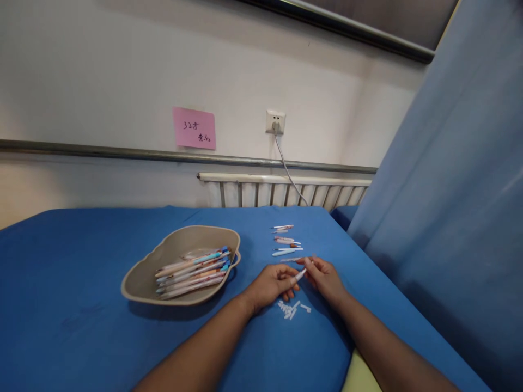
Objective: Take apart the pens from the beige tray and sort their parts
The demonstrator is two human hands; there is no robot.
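1. Above the worktop (81,261), the left hand (272,283) pinches a pen part (300,274); the right hand (324,277) curls at its end, grip unclear.
2. Whole-looking pens (196,273) lie in the basin (175,247); loose parts (283,252) and white pieces (288,311) lie apart, unjoined.

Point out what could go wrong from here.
The small white pieces lie loose close to the left hand, so a brush might scatter them. The pen parts laid out beyond could roll and mix. The white pen part between left and right hand is slim and could slip.
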